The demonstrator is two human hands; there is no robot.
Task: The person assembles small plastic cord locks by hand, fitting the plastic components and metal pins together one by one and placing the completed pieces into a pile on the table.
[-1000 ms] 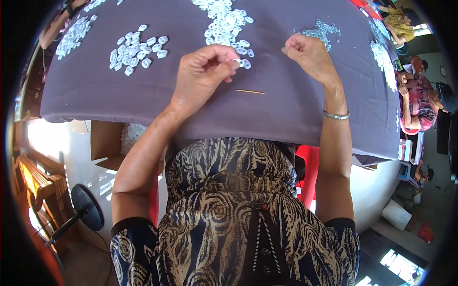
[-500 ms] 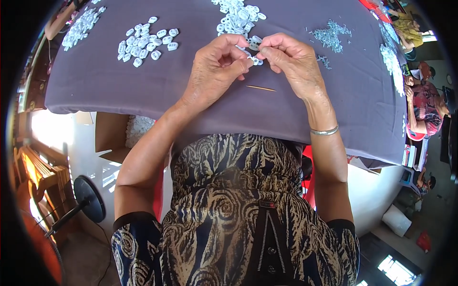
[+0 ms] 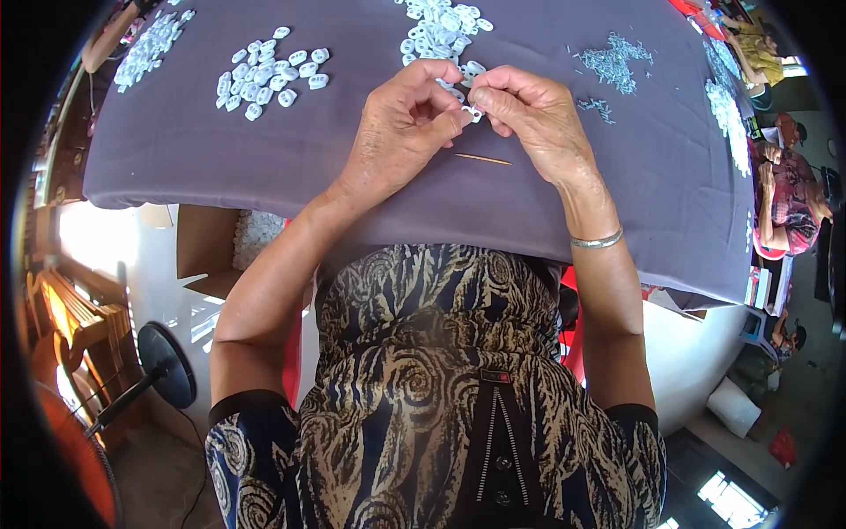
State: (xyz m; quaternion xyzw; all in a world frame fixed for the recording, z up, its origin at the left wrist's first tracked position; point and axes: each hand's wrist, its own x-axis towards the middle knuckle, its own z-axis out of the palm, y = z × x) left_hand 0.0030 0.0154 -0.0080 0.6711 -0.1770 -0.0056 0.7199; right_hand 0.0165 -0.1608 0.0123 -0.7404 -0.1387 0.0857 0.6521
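A bench (image 3: 220,167) draped in grey-purple cloth carries heaps of small white plastic rings: one far left (image 3: 269,78), one at the far middle (image 3: 441,22). Small metal pins (image 3: 614,62) lie far right. A thin wooden stick (image 3: 483,159) rests near the middle.

White piece (image 3: 474,112) mostly hidden btwn fingertips.

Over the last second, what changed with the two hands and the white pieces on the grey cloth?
The right hand came in from the right to meet the left hand; both now pinch one small white piece between their fingertips, where earlier they were apart. The thin stick lies in the same place on the cloth, and the white piles look unchanged.
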